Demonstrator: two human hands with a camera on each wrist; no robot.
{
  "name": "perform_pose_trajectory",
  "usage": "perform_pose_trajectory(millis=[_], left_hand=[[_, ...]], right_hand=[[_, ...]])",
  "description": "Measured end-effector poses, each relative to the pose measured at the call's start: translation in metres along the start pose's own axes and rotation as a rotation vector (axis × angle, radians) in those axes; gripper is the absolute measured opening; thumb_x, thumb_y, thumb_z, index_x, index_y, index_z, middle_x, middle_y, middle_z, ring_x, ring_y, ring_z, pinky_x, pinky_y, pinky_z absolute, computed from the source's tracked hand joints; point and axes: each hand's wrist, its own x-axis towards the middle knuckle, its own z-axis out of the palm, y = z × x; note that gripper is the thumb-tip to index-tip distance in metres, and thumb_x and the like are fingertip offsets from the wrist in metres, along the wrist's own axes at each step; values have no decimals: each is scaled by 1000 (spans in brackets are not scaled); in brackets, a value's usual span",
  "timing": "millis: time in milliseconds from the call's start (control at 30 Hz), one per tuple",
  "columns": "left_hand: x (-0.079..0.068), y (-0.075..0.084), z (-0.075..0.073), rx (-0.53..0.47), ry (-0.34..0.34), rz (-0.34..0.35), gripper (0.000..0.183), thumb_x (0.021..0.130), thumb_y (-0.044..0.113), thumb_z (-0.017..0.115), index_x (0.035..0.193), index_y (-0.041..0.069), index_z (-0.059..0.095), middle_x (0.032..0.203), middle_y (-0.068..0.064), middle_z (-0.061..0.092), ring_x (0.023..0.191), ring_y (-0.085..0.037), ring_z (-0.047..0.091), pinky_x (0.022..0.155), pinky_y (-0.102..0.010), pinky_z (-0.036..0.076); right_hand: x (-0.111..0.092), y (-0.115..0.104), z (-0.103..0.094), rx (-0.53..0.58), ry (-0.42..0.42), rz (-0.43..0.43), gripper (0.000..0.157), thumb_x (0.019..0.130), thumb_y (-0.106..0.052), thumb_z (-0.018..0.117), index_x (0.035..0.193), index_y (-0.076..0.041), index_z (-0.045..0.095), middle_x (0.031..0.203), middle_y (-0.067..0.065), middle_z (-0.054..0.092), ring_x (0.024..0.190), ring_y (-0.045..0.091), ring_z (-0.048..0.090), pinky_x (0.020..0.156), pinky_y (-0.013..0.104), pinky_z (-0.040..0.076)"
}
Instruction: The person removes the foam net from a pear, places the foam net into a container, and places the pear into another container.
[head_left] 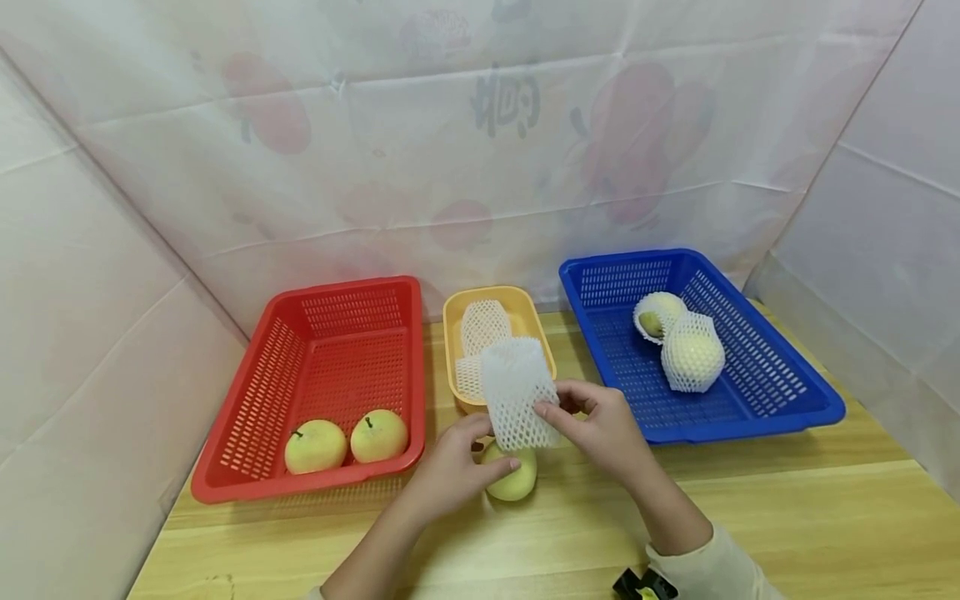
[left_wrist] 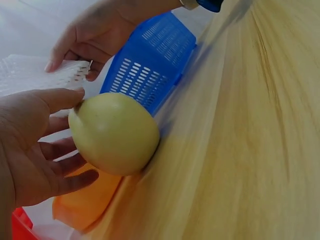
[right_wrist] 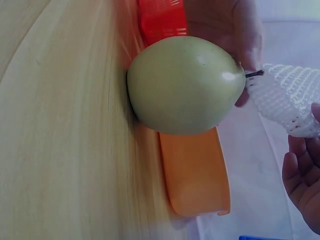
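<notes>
A yellow-green pear [head_left: 513,477] stands on the wooden table, its stem pointing up in the right wrist view. My left hand [head_left: 452,468] is around the upper part of this pear, thumb on one side and fingers on the other. A white foam net sleeve [head_left: 517,392] is held above the pear by my right hand [head_left: 600,421], which pinches its side. In the right wrist view, the lower edge of the sleeve is close to the pear's stem [right_wrist: 255,74]; the sleeve is not around the pear.
The red basket [head_left: 416,367] at left holds two bare pears [head_left: 315,446]. Behind my hands, a small orange-yellow tray [head_left: 450,333] contains more foam nets [head_left: 483,327]. To the right, a blue basket [head_left: 592,350] has two net-wrapped pears [head_left: 693,353]. Fabric walls [head_left: 450,167] enclose the table.
</notes>
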Motion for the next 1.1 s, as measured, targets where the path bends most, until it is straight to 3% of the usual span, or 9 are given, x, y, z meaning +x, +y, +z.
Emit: perform_pose_trajectory(millis=[333,567,700,833,1000,1100], left_hand=[[-1,-6,-3,11,20,43,20,86,30,76,103,22,72,111,9,66,104,-12,62,84,-29,55],[2,-10,1,-6,10,56,24,86,30,77,108,21,72,113,9,67,106,-11,61,83,-25,54],[3,-9,6,7,-3,57,23,87,32,76,107,22,72,113,10,66,107,-9,60,85,-26,53],[3,-9,7,17,0,54,23,87,34,76,107,23,72,113,12,65,106,-8,59,85,-28,52],[2,-11,5,30,-1,55,26,87,35,75,109,22,72,113,10,65,107,-8,59,89,-32,53],[2,-11,5,39,-5,72,28,87,36,75,110,21,71,114,9,66,108,-8,60,91,-35,53]], right_hand=[[6,0,2,7,54,11,14,89,-21,74,101,-14,73,78,-1,66,68,12,57,54,24,48],[13,-1,-9,-20,173,49,24,90,-18,73,111,-10,69,79,4,63,65,11,55,53,21,47],[26,-6,-11,-135,220,31,37,91,-22,72,125,-10,63,75,3,63,63,12,53,53,21,45],[53,-5,-4,-310,231,-2,49,91,-23,71,135,-14,51,67,0,58,57,15,49,50,25,42],[80,5,15,-460,254,16,23,92,-20,66,113,-11,59,63,1,48,51,16,43,46,29,35],[91,14,24,-490,300,13,17,92,-19,66,104,-9,63,63,3,47,51,18,42,46,30,34]])
